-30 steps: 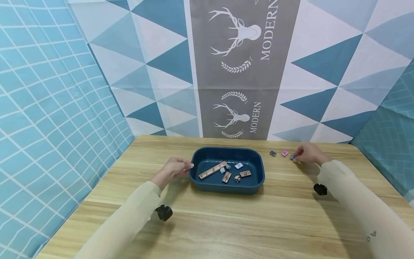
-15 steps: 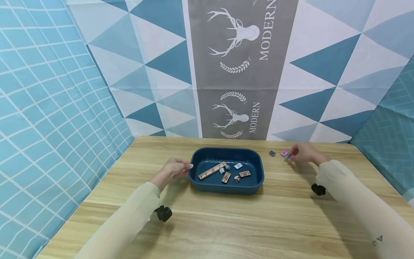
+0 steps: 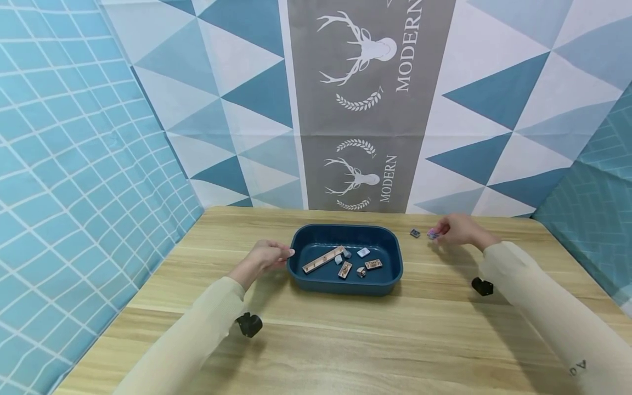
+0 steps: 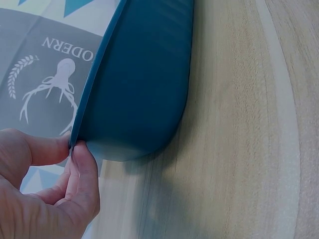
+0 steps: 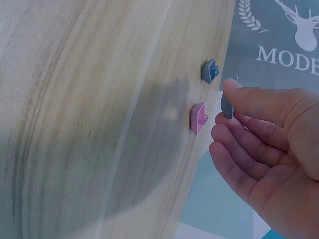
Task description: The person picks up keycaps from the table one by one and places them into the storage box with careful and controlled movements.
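My left hand (image 3: pixel 269 255) pinches the left rim of a dark blue plastic basin (image 3: pixel 345 286); in the left wrist view, thumb and fingers (image 4: pixel 85 164) clasp that rim. At the right, my right hand (image 3: pixel 459 229) holds a small grey-blue plastic piece (image 5: pixel 227 106) between thumb and fingers, raised over the table. Close by on the wood lie a pink piece (image 5: pixel 198 119) and a dark grey-blue piece (image 5: pixel 210 71), both shallow with slanted sides and little knobs. In the head view the held piece overlaps the pink one.
Inside the basin are a long wooden strip (image 3: pixel 323 260), a white tile (image 3: pixel 363 252), two wooden blocks (image 3: pixel 373 264) and several small chunks. Patterned cloth walls (image 3: pixel 237 109) rise behind and beside the wooden table (image 3: pixel 316 340).
My right hand has lifted the grey-blue piece from the table and carried it left, over beside the pink piece. The left hand keeps its hold on the basin.
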The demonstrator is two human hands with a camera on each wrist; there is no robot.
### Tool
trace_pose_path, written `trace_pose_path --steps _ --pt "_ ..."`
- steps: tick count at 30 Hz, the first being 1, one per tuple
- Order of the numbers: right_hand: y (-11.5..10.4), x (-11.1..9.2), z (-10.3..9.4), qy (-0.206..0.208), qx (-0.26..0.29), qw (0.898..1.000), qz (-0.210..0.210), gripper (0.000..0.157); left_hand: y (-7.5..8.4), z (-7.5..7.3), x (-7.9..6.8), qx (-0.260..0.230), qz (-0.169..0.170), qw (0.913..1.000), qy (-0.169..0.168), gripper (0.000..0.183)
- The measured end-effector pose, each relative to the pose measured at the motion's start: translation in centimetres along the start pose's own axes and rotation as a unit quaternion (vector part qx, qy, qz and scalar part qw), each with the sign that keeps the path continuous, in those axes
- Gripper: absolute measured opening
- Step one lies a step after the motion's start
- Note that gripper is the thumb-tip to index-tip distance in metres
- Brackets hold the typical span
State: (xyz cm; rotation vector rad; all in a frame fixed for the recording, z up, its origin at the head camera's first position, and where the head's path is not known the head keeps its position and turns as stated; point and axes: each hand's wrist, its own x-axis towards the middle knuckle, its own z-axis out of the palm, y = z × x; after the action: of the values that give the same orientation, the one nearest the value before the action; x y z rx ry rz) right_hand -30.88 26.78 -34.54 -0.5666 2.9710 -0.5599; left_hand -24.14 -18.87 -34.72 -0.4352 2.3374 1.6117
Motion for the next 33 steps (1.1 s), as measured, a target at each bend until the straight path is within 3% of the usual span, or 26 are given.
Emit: trace_pose_path --steps 12,33 --pt "-1.8 -0.2 -0.7 0.001 -0.012 1.000 -0.029 0.015 0.0 0.0 0.0 0.000 0.005 1.0000 0.001 0.031" --pt "-4.3 -1.1 -1.8 -0.036 -0.012 0.998 -0.050 0.011 -0.1 -0.1 0.2 -0.002 0.003 1.0000 -0.002 0.031"
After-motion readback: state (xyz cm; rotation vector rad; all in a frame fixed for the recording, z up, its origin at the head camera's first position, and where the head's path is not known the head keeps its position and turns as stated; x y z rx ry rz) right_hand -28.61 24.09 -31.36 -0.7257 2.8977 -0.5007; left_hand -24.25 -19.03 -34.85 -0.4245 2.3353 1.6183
